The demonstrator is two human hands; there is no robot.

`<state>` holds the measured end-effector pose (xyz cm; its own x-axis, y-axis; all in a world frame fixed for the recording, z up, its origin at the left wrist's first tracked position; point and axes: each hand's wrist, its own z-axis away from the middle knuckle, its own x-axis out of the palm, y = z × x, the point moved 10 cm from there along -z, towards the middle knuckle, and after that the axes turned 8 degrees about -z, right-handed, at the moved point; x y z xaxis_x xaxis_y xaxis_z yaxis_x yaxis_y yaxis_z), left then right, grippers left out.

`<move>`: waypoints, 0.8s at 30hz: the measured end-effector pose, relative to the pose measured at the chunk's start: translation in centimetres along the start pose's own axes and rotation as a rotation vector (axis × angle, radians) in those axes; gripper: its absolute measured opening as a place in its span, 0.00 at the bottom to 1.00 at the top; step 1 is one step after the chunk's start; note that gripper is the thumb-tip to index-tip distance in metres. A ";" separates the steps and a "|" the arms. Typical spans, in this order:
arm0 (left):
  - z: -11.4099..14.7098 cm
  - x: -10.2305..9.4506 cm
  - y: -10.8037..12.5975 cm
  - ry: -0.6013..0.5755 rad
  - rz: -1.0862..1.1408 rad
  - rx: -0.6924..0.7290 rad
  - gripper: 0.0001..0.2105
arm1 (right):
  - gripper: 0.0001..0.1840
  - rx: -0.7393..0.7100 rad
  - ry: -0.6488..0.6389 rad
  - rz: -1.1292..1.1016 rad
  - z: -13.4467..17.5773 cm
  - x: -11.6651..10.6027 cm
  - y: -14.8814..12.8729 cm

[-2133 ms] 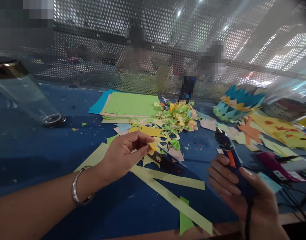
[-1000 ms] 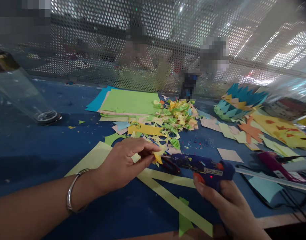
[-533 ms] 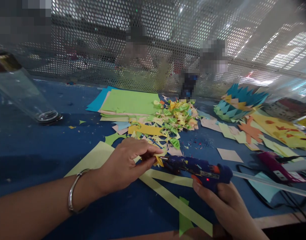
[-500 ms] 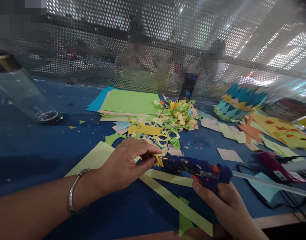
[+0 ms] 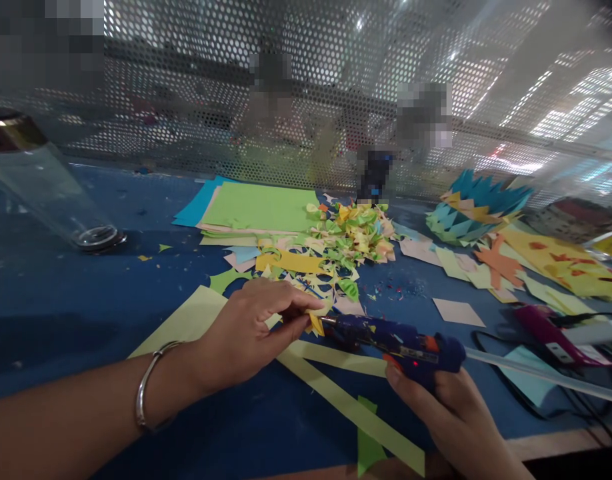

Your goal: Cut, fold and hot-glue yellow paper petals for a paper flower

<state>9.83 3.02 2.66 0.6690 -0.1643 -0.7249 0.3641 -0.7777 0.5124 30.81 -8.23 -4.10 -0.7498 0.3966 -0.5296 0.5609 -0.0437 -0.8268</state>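
Note:
Between the thumb and fingers of my left hand (image 5: pixel 259 327) is a small folded yellow paper piece (image 5: pixel 316 324). My right hand (image 5: pixel 451 413) is wrapped round the handle of a dark blue hot glue gun (image 5: pixel 386 337), thumb near its orange part. The gun's metal nozzle points left and meets the yellow piece, or comes very close; I cannot tell which. A clear glue stick (image 5: pixel 541 375) sticks out of its back. Pale yellow-green paper strips (image 5: pixel 346 393) lie under and in front of my hands, over a green scrap (image 5: pixel 370 440).
Behind my hands is a heap of small folded paper pieces (image 5: pixel 363 230) beside a stack of coloured sheets (image 5: pixel 261 205). A clear bottle (image 5: pixel 51 187) stands left. A spiky paper bowl (image 5: pixel 479 210), an orange cutout (image 5: pixel 499 262) and a magenta power strip (image 5: pixel 556 337) with cables are right.
Almost nothing differs. Both hands keep their hold, with the nozzle still at the yellow paper piece; the view has shifted very slightly.

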 end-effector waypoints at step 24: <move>0.3 1.0 -4.0 0.037 0.463 -0.372 0.08 | 0.29 0.201 -0.295 -0.024 -6.1 -3.1 4.6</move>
<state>8.82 5.73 -0.25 0.8320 -0.4094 -0.3743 0.2272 -0.3640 0.9032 37.89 -4.09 -5.12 -0.8476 0.1188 -0.5172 0.4835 -0.2290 -0.8449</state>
